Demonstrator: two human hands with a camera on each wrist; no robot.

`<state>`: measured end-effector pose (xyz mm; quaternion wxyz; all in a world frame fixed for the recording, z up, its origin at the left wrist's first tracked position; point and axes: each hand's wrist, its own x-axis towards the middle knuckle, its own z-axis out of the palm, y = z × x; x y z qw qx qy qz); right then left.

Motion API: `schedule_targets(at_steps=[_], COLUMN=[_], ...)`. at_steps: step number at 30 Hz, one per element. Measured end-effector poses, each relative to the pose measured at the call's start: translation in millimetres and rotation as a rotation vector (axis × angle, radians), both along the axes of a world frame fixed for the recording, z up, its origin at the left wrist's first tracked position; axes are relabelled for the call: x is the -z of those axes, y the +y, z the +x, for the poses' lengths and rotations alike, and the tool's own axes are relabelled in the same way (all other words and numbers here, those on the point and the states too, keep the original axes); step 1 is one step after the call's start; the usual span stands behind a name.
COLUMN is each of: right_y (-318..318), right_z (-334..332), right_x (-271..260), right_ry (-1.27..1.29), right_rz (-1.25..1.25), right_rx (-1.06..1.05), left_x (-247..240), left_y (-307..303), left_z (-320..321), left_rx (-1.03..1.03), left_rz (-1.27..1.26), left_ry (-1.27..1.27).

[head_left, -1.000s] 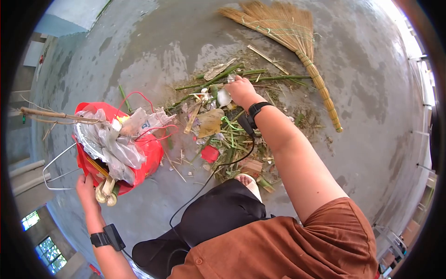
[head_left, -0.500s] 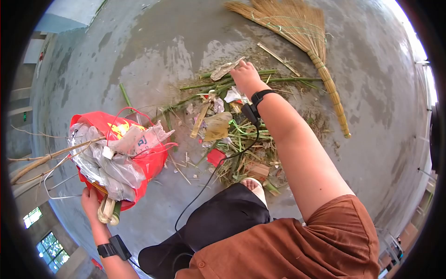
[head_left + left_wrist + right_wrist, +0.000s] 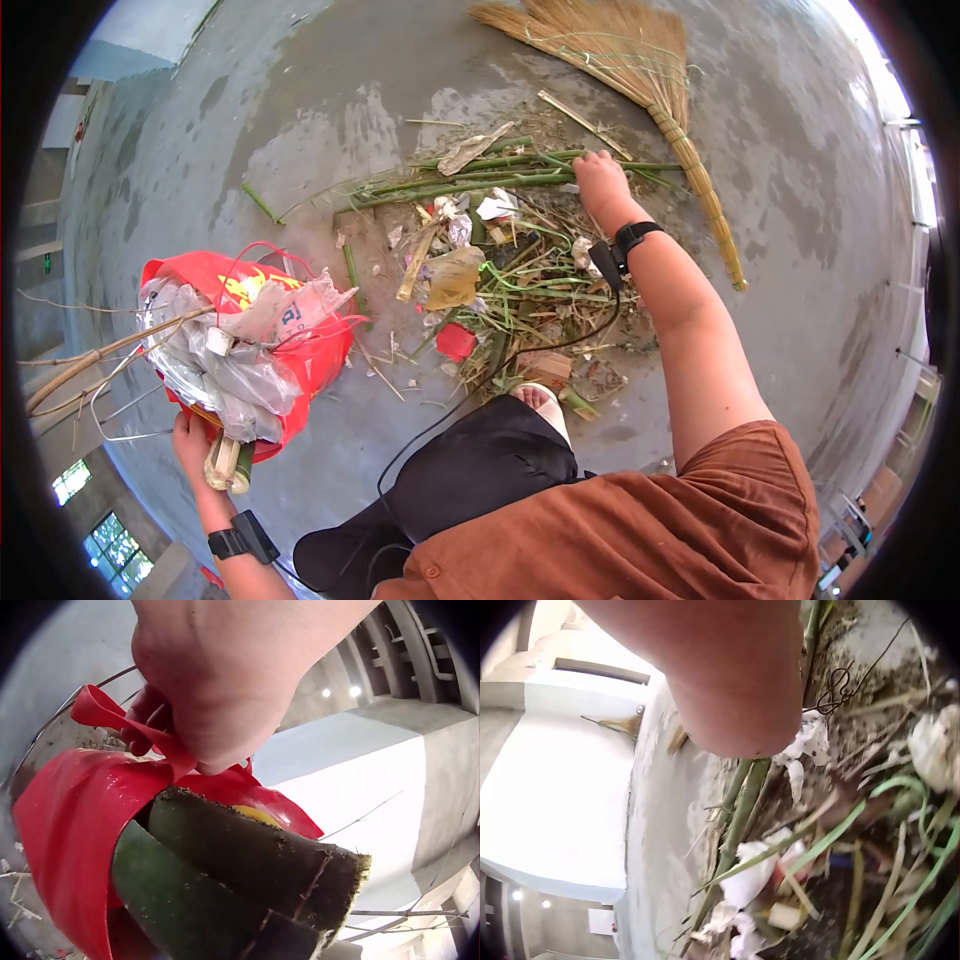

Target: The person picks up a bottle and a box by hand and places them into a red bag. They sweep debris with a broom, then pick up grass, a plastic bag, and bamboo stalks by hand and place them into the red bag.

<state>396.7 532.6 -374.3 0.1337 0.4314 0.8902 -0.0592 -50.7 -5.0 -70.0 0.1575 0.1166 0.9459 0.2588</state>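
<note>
My left hand (image 3: 188,448) grips the edge of a red plastic bag (image 3: 328,325) at the left. In the left wrist view its fingers curl round a red strap (image 3: 109,712) of the bag. The bag bulges with crumpled clear plastic (image 3: 250,385), and cut green bamboo pieces (image 3: 225,832) stick out near this hand. My right hand (image 3: 603,187) holds the long green stalks (image 3: 450,184) near their right part, along the far side of a litter heap (image 3: 540,290). In the right wrist view the stalks (image 3: 742,814) run beneath this hand, which hides its own fingertips.
A straw broom (image 3: 690,165) lies beyond the heap on the right. Thin branches (image 3: 85,370) and a wire hanger (image 3: 120,437) jut from the bag's left side. A sandalled foot (image 3: 537,398) stands at the heap's near edge, and a black cable (image 3: 440,415) crosses in front.
My right hand has moved from the pale scrap at the far side to the right along the stalks. Several stalks now lie closer together and reach farther left. The left hand keeps its hold.
</note>
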Motion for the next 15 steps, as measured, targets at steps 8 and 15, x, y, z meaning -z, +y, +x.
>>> schedule_targets(at_steps=[8,15], right_y=[-4,2], right_z=[5,-20], right_x=[12,-4], right_ry=[-0.103,-0.018], right_rz=[0.013,0.050], right_rx=[-0.044,0.025], left_x=[0,4], left_y=[-4,-1], left_z=[-5,-4], left_rx=[0.041,0.028], left_rz=[-0.008,-0.002], left_ry=[0.039,-0.002])
